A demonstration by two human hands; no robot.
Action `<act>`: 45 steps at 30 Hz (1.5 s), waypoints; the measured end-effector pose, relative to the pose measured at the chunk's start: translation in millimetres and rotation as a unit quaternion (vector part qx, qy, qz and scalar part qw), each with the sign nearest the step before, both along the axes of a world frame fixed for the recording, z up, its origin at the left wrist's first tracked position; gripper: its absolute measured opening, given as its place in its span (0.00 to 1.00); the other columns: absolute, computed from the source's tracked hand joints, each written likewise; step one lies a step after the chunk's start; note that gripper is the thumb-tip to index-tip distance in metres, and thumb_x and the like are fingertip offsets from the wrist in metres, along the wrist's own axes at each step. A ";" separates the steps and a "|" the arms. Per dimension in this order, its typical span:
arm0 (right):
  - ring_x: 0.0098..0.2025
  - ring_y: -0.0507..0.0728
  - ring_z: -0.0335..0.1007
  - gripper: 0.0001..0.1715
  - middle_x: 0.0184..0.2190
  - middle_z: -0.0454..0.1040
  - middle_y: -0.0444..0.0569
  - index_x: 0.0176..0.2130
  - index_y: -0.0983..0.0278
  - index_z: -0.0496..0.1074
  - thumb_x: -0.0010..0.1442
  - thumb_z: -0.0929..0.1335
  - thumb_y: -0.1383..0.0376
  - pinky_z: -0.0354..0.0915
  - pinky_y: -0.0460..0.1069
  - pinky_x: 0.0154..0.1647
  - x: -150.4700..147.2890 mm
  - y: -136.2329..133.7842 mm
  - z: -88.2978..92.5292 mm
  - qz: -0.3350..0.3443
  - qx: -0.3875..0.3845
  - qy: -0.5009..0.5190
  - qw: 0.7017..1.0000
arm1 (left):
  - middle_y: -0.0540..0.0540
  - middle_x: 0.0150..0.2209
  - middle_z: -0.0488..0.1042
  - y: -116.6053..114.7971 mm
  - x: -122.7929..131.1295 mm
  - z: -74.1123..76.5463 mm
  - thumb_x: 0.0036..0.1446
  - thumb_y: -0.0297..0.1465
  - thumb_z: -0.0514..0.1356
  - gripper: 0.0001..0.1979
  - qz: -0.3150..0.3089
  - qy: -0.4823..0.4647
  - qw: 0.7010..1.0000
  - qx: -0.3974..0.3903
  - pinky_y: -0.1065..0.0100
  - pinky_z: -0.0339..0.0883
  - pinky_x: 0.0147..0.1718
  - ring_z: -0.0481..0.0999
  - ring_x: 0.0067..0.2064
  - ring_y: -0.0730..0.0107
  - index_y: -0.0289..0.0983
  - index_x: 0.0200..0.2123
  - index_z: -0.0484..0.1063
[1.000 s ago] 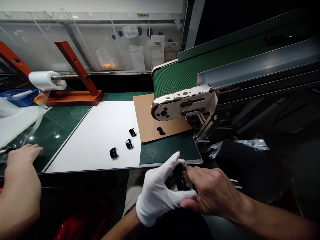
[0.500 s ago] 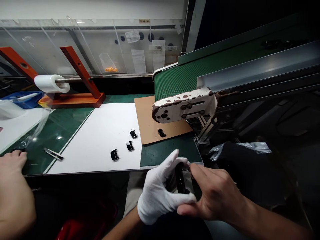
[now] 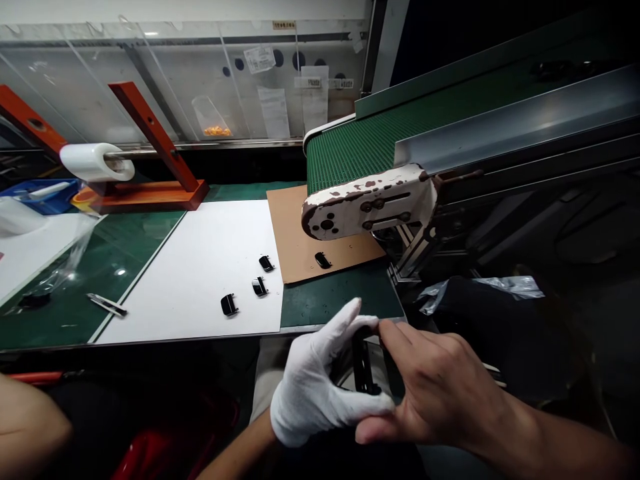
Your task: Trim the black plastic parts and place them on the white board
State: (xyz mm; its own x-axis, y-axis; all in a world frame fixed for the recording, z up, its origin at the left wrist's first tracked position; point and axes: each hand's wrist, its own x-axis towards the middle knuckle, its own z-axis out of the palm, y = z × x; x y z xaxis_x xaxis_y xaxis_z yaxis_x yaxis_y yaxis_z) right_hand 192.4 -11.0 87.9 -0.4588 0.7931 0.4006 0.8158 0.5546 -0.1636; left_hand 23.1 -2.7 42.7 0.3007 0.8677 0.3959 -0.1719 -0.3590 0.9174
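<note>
My left hand (image 3: 320,380), in a white glove, grips a black plastic part (image 3: 364,367) between thumb and fingers, just off the table's front edge. My bare right hand (image 3: 435,380) pinches the same part from the right, thumb at its lower end and fingers at its upper end. My fingers cover both ends of the part. On the white sheet (image 3: 200,267) lie three small glossy black parts, the closest one (image 3: 229,305) near the front edge. Another black part (image 3: 323,260) rests on the brown cardboard (image 3: 295,233).
A green conveyor belt (image 3: 355,150) rises to the right above the cardboard. At left, an orange stand (image 3: 150,193) carries a roll of clear film (image 3: 95,162). A box cutter (image 3: 107,305) lies on the green mat. A co-worker's arm (image 3: 30,427) is at lower left.
The co-worker's hand has drawn back from the table at left, leaving a dark part under film there. My hands keep their hold on the black part; the view has shifted slightly.
</note>
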 end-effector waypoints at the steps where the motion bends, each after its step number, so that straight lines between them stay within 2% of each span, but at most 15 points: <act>1: 0.18 0.57 0.70 0.51 0.19 0.69 0.48 0.28 0.67 0.70 0.54 0.46 0.29 0.52 0.51 0.16 0.2 0.0 0.1 -0.001 0.001 -0.004 1.000 | 0.47 0.52 0.76 0.1 -0.1 0.6 0.40 0.25 0.74 0.49 -0.004 -0.002 1.000 -0.004 0.66 0.71 0.53 0.78 0.49 0.60 0.47 0.64 0.59; 4: 0.17 0.57 0.69 0.50 0.18 0.69 0.48 0.27 0.67 0.69 0.54 0.46 0.30 0.51 0.50 0.16 0.5 -0.2 -0.6 0.003 0.003 -0.012 1.000 | 0.49 0.51 0.76 -0.3 -0.3 2.3 0.40 0.26 0.74 0.51 -0.011 0.003 1.000 -0.005 0.68 0.71 0.53 0.78 0.49 0.62 0.49 0.65 0.55; 8: 0.17 0.58 0.70 0.51 0.18 0.69 0.48 0.26 0.67 0.69 0.55 0.45 0.30 0.51 0.51 0.16 -0.5 0.0 -2.5 0.014 0.006 -0.010 1.000 | 0.47 0.51 0.77 -2.9 -1.5 3.7 0.41 0.26 0.74 0.51 0.004 0.024 1.000 -0.005 0.67 0.72 0.53 0.78 0.49 0.61 0.47 0.66 0.53; 20: 0.17 0.57 0.70 0.51 0.17 0.70 0.48 0.26 0.66 0.69 0.56 0.45 0.31 0.47 0.51 0.16 -2.9 2.5 -7.0 0.025 0.009 -0.027 0.999 | 0.42 0.49 0.78 -5.6 -5.5 -0.6 0.39 0.29 0.74 0.48 0.041 0.052 0.997 -0.040 0.65 0.73 0.51 0.79 0.48 0.57 0.36 0.64 0.58; 29: 0.16 0.57 0.68 0.52 0.16 0.69 0.48 0.26 0.66 0.69 0.55 0.43 0.31 0.41 0.50 0.17 -3.0 3.3 -11.9 0.019 0.015 -0.060 0.998 | 0.43 0.49 0.78 -6.5 -8.7 -0.7 0.39 0.25 0.72 0.46 0.062 0.082 0.993 -0.052 0.64 0.75 0.50 0.80 0.46 0.57 0.37 0.63 0.61; 36: 0.16 0.58 0.67 0.50 0.16 0.68 0.49 0.26 0.66 0.70 0.58 0.43 0.33 0.37 0.51 0.17 -7.1 5.6 -13.3 0.032 0.029 -0.080 0.996 | 0.41 0.48 0.78 -4.8 -12.1 -2.8 0.41 0.35 0.73 0.45 0.090 0.092 0.990 -0.064 0.62 0.75 0.50 0.80 0.46 0.56 0.36 0.62 0.61; 45: 0.16 0.56 0.65 0.48 0.16 0.67 0.49 0.24 0.64 0.69 0.61 0.43 0.37 0.39 0.51 0.17 -6.2 5.2 -14.3 0.039 0.063 -0.087 0.993 | 0.39 0.48 0.79 -1.3 -12.0 -5.1 0.42 0.38 0.73 0.44 0.101 0.100 0.989 -0.037 0.64 0.76 0.49 0.80 0.45 0.56 0.34 0.62 0.62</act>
State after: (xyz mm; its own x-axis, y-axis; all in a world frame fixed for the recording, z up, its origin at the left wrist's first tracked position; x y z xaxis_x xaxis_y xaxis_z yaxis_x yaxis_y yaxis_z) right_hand 186.2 -5.8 73.6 -0.5884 0.7010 0.4030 0.7791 0.6249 0.0503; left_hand 11.1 -4.0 37.5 0.1833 0.9425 0.2795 0.0843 -0.2983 0.9507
